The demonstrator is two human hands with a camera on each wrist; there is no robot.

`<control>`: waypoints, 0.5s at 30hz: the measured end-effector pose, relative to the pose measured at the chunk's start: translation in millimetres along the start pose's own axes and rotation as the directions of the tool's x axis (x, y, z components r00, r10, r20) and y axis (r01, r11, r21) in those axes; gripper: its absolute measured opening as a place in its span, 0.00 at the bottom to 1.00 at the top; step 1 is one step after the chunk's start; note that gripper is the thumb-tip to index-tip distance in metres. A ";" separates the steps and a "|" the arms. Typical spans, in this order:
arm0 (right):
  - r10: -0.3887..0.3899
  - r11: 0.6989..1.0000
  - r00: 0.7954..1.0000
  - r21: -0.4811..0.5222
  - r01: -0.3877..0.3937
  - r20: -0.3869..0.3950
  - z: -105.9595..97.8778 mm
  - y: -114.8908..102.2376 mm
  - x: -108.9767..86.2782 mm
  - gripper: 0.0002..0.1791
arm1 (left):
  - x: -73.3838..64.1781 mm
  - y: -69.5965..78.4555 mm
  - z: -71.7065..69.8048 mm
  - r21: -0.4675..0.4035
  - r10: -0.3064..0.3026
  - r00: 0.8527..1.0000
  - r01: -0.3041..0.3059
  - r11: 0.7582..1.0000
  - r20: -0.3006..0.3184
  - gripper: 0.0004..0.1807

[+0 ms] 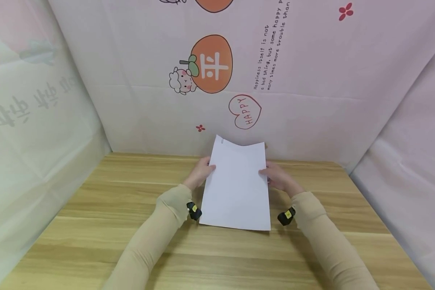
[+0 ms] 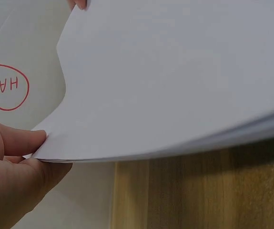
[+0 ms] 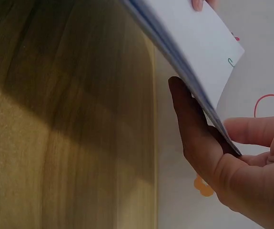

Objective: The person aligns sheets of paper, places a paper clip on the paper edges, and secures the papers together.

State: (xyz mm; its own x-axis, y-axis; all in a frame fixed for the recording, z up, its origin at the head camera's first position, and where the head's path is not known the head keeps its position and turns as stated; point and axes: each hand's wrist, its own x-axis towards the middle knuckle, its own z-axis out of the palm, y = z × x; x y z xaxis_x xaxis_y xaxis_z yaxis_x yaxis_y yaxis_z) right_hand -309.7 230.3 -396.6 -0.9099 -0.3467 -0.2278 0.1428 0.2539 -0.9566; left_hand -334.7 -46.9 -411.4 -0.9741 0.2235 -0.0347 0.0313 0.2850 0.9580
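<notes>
A thin stack of white paper sheets [image 1: 235, 189] is held up, tilted, over the table in the head view, its far edge dipping in the middle. A small paper clip [image 1: 222, 140] sits at its far left corner and looks green in the right wrist view. My left hand [image 1: 200, 173] pinches the stack's left edge, thumb on top. On the opposite edge my right hand [image 1: 280, 177] pinches it too, its thumb [image 3: 253, 131] on the upper face and its other fingers beneath. Layered sheet edges [image 2: 208, 141] show in the left wrist view.
The wooden table [image 1: 105, 241] lies under both forearms. Behind it hangs a pale printed cloth [image 1: 304, 121] with cartoon drawings and lettering. More cloth closes off the left side [image 1: 40, 161] and the right side [image 1: 413, 169]. A black camera is strapped on each wrist.
</notes>
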 end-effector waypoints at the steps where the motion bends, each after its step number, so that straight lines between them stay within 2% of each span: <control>1: 0.001 1.000 1.000 0.010 -0.001 0.002 0.0 0.7 0.6 0.28 | 0.0 -0.7 -0.7 -0.001 -0.003 1.000 0.003 1.000 0.011 0.22; 3: 0.006 1.000 1.000 0.026 -0.006 0.011 -0.6 2.8 2.2 0.29 | -3.4 2.6 -3.1 -0.014 -0.016 0.999 0.016 1.000 0.042 0.22; 8: 0.031 0.997 0.999 0.077 -0.032 0.018 -3.6 9.8 6.2 0.28 | 0.6 -0.9 -6.3 -0.056 -0.079 0.991 0.086 0.995 0.111 0.21; 10: 0.043 0.996 0.999 0.082 -0.045 0.021 -4.5 12.4 7.6 0.28 | 5.3 -6.2 -5.8 -0.068 -0.097 0.988 0.106 0.992 0.124 0.20; 15: 0.072 0.995 0.997 0.072 -0.074 0.028 -6.6 17.7 10.4 0.27 | 5.5 -7.3 -4.7 -0.099 -0.115 0.980 0.132 0.986 0.161 0.20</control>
State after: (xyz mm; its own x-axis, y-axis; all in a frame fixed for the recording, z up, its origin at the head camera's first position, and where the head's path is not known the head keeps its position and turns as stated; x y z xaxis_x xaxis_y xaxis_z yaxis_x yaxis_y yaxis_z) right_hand -319.2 237.1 -414.7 -0.8859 -0.3526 -0.3013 0.2376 0.2129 -0.9477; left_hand -341.4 -52.1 -417.3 -0.9223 0.3365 -0.1899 -0.1199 0.2181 0.9685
